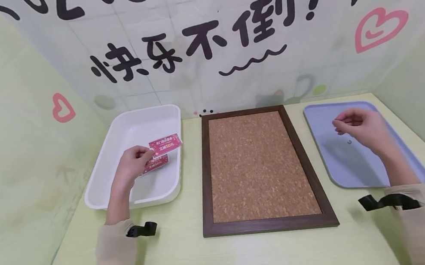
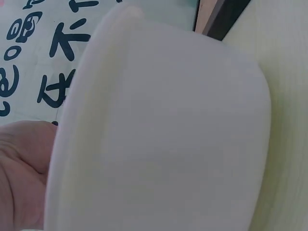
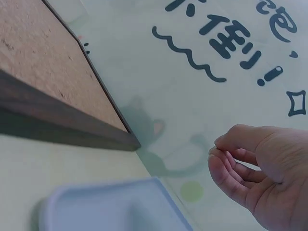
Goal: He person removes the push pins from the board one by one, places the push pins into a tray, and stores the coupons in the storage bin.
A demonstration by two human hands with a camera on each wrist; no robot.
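Between thumb and fingers, my left hand [image 1: 135,163] pinches a red printed coupon [image 1: 167,144] over the right part of a white bin [image 1: 104,178]. Lower down, a second red coupon [image 1: 156,164] lies in the bin, partly covered by the first. My right hand [image 1: 361,127] is above a blue-grey tray [image 1: 331,154], its fingers curled and the thumb tip close to the index fingertip. Whether something tiny is between those tips I cannot tell. A very small, shiny object [image 1: 349,142] lies in the tray, too small to identify. The bin wall hides the left fingers in the left wrist view.
A cork board [image 1: 259,170] with a dark brown wooden frame lies flat on the pale table [image 1: 241,259], between bin and tray. Behind stands a printed backdrop [image 1: 192,87] with black lettering. Side walls of the same printed cloth bound the table left and right.
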